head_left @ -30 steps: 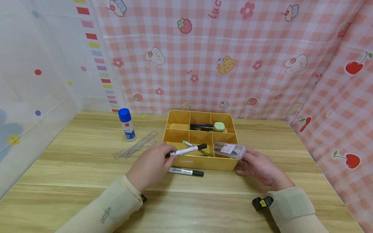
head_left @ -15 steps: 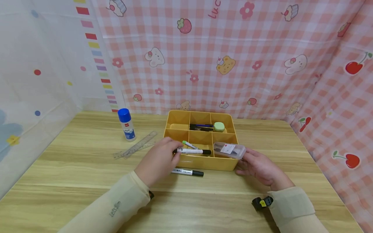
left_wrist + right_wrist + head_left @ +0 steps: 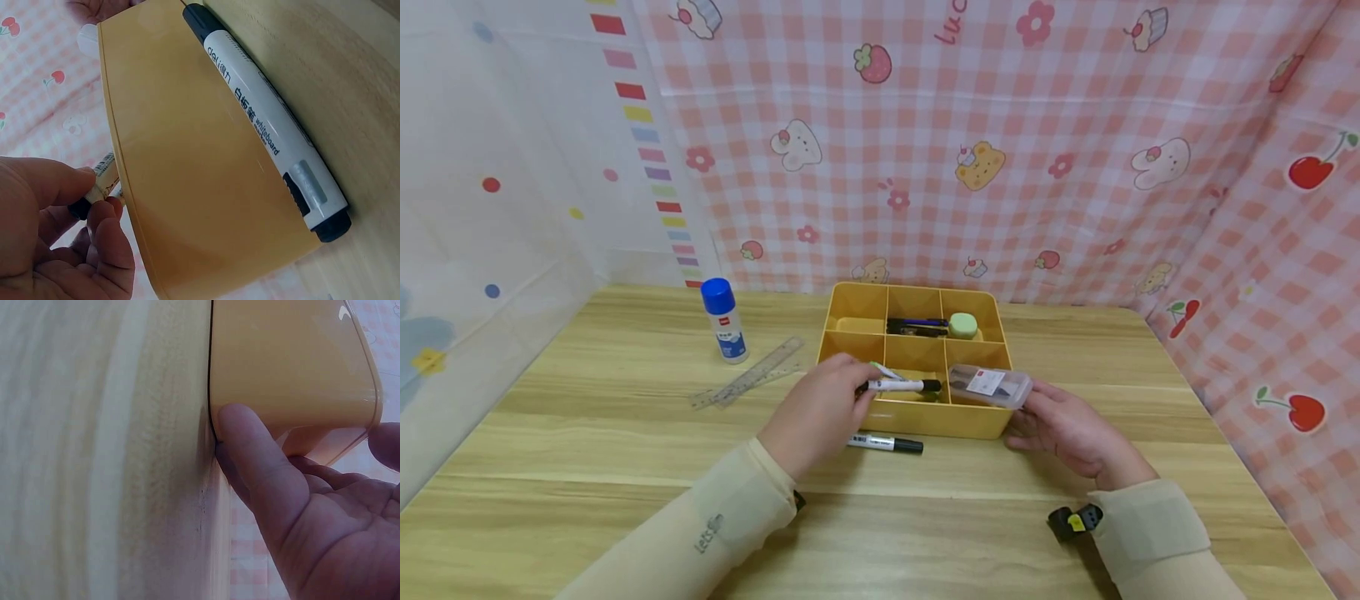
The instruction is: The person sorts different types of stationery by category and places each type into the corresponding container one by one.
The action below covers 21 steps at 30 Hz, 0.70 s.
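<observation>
My left hand [image 3: 818,408] pinches a white whiteboard marker [image 3: 898,386] with black ends between thumb and fingers. In the head view, this marker lies level across the front middle compartment of a yellow divided organizer box [image 3: 940,421]. My right hand [image 3: 1071,433] holds the box at its front right corner. In the right wrist view, one digit [image 3: 247,434] presses low on the wall and another is near the rim. A second whiteboard marker [image 3: 269,125] lies on the table along the box's front wall. A green-tipped pen [image 3: 887,371] lies partly hidden beneath the held marker.
A clear plastic case [image 3: 991,385] rests tilted in the front right compartment, overhanging the rim. Dark pens [image 3: 917,327] and a pale green rounded block [image 3: 963,325] occupy back compartments. Left stand a blue-capped glue bottle [image 3: 725,321] and clear rulers [image 3: 752,375]. A patterned cloth [image 3: 850,167] hangs behind.
My left hand has moved right with the marker, which has turned from slanted to nearly level and sits lower over the box. My right hand stays at the corner.
</observation>
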### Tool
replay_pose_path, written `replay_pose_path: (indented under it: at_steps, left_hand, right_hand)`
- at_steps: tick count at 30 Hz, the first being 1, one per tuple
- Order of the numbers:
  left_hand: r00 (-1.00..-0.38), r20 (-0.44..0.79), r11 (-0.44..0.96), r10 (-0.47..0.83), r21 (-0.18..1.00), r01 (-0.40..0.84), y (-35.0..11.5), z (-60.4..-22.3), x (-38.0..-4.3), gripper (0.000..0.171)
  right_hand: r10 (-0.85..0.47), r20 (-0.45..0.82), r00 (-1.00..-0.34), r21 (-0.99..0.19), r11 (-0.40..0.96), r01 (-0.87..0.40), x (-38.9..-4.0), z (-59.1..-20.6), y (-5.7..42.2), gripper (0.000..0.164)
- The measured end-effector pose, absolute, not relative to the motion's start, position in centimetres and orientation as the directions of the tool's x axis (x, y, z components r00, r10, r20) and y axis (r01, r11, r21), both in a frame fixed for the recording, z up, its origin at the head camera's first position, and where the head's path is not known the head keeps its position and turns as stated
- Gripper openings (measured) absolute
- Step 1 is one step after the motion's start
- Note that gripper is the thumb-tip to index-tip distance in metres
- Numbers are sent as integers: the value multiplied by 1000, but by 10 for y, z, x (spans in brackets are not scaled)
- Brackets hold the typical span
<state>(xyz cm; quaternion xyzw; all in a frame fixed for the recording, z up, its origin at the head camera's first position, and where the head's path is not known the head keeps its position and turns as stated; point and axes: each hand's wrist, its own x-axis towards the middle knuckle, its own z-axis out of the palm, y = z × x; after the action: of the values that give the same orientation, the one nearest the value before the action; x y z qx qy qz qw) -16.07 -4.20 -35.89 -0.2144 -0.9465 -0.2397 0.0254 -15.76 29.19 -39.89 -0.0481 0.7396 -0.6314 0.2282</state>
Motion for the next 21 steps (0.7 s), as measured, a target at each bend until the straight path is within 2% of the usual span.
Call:
replay_pose_path:
  at_steps: [21]
  left_hand:
    - [-868,181,797,462,345,496,-33,-366,-163,28]
  right_hand:
    - [-363,-281,-889,-955,196,222,-157,-398,292,71]
